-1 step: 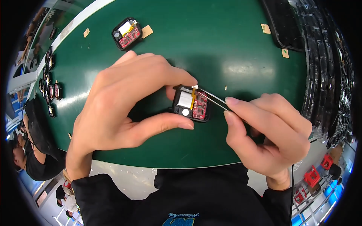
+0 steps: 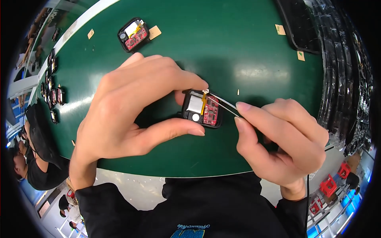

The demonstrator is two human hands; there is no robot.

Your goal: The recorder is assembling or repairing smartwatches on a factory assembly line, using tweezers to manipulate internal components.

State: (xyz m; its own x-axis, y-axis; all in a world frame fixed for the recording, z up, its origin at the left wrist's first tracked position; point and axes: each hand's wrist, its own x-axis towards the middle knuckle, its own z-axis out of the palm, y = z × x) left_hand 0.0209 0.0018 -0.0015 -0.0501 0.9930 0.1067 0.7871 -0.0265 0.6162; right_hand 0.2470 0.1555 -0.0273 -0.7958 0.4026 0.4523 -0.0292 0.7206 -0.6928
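Between the thumb and forefinger of my left hand (image 2: 123,101) is a small open electronic device (image 2: 203,113) in a black rounded case. A silver battery pack (image 2: 194,104) fills its left half, beside a yellow strip and a red circuit board (image 2: 212,110). At the top edge, close to my left fingertip, sits a tiny white piece (image 2: 205,91). My right hand (image 2: 287,141) pinches metal tweezers (image 2: 227,104). Their tips reach over the upper part of the board near that white piece; whether they grip anything is too small to tell.
Another open device (image 2: 133,36) lies farther off on the green table (image 2: 206,39), beside a tan paper tag (image 2: 155,33). Several more devices (image 2: 55,95) line the left edge. A black tray (image 2: 299,27) and black plastic strips (image 2: 337,71) occupy the right. A person (image 2: 41,166) sits at left.
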